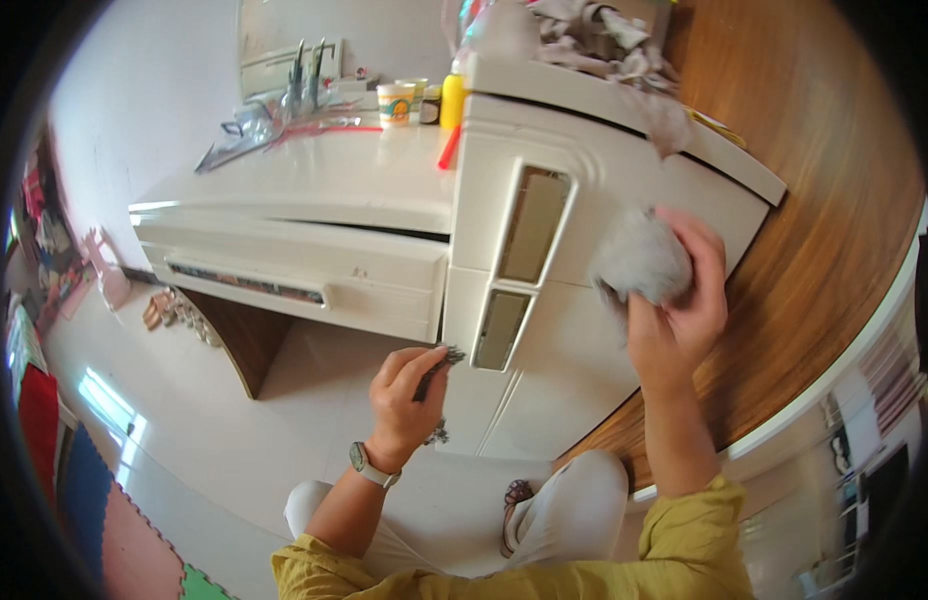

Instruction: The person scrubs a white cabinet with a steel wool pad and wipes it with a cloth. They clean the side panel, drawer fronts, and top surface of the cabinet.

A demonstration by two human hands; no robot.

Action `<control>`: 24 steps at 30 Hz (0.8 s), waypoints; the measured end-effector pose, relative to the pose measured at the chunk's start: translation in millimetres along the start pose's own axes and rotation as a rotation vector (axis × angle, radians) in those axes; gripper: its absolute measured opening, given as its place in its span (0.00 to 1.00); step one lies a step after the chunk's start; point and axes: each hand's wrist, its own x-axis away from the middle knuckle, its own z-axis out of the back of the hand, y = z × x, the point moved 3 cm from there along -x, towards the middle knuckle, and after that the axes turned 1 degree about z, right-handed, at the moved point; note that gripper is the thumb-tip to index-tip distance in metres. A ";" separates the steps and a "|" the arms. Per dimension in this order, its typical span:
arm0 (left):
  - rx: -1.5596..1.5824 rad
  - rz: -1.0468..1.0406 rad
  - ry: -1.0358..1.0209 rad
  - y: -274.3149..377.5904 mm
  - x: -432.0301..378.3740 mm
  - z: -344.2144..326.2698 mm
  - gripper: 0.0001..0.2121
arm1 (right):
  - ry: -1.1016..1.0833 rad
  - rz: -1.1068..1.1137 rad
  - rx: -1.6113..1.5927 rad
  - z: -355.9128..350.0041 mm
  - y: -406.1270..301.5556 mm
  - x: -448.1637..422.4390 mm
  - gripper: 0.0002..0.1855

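Observation:
My left hand [410,397], with a watch on its wrist, is closed around a dark, bristly metallic-looking scrubber [439,367], part of which sticks out beyond the fingers and part below the palm. My right hand [685,289] holds a bunched grey cloth [644,255] in front of the white cabinet [576,322]; motion blurs the cloth, and whether it touches the door cannot be told. Two rectangular handle panels [534,223] lie on the cabinet front between my hands. Left of it, a white drawer [306,277] sits under the dressing table top [336,172].
A paper cup [395,105], a dark jar [430,106], a yellow bottle [453,101] and brushes stand on the dressing table. Crumpled cloth [606,45] hangs over the cabinet's top edge. A wooden panel [824,225] rises at the right. Sandals [160,309] and foam mats [145,536] lie on the floor at left.

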 end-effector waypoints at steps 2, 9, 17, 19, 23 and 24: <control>-0.062 0.087 0.040 -27.1 29.4 13.5 0.12 | -0.081 0.276 0.116 -41.5 -13.9 -26.5 0.22; -0.055 0.177 0.058 -40.8 40.4 46.0 0.12 | -0.465 0.577 0.502 -135.3 -20.7 -34.2 0.14; -0.070 0.202 0.093 -37.3 44.7 71.8 0.12 | -1.015 0.642 0.413 -144.4 -13.7 77.6 0.11; -0.067 0.193 0.094 -34.3 44.7 70.4 0.12 | -1.043 0.614 0.363 -140.2 0.5 163.7 0.05; -0.082 0.174 0.120 -34.6 45.3 71.9 0.12 | -1.277 -0.356 0.064 -153.0 -1.4 208.7 0.05; -0.072 0.177 0.116 -32.8 44.9 71.7 0.12 | -1.330 -0.124 0.212 -153.1 0.6 231.2 0.05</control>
